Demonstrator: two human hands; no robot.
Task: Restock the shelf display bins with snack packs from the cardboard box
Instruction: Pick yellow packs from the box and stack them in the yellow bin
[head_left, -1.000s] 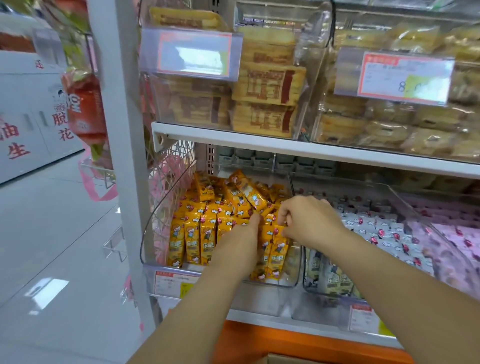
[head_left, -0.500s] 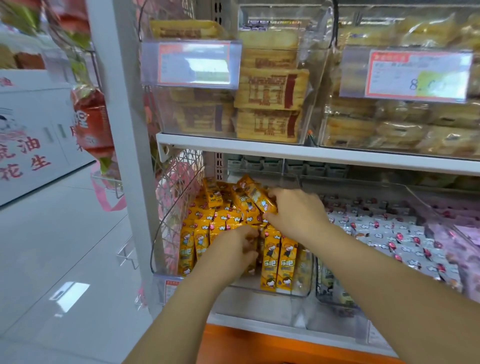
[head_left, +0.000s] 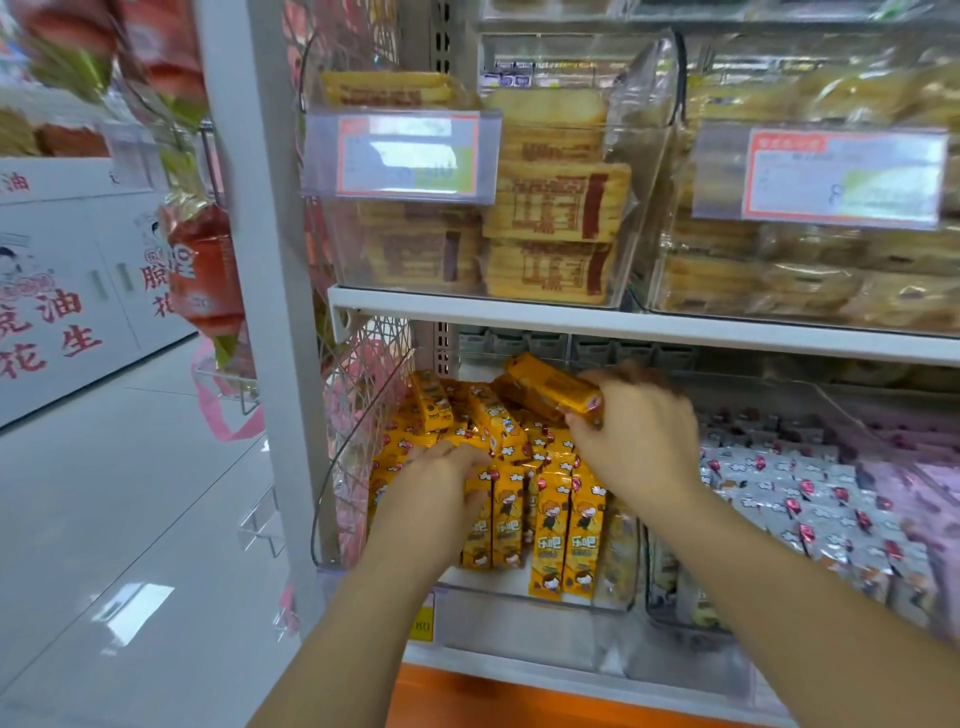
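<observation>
We see the right hand (head_left: 639, 436) closed around one yellow snack pack (head_left: 545, 387), fingers wrapped over its right end. The pack lies nearly flat, its long axis running from upper left to lower right in the frame. It is above the loose heap at the back of the clear bin (head_left: 519, 597), at the centre of the frame. It is a slim orange-yellow foil bar with a pinkish sealed end by the fingers; motion blur hides its print.

Our left hand (head_left: 436, 483) is lower and further left, fingers curled tight over the tops of the standing packs (head_left: 566, 535). These stand upright in a row at the bin's front, long axes vertical. Each shows cartoon children and the characters 乐吧.

Right of them, silver packs (head_left: 779, 499) with red marks fill the neighbouring bin. On the shelf above, tan cracker packs (head_left: 556, 202) are stacked flat behind a blurred price label (head_left: 405, 156). On the second label (head_left: 841, 174) we can read only an "8". At far left a white cabinet (head_left: 62, 312) carries the red characters 油 and 花生.
</observation>
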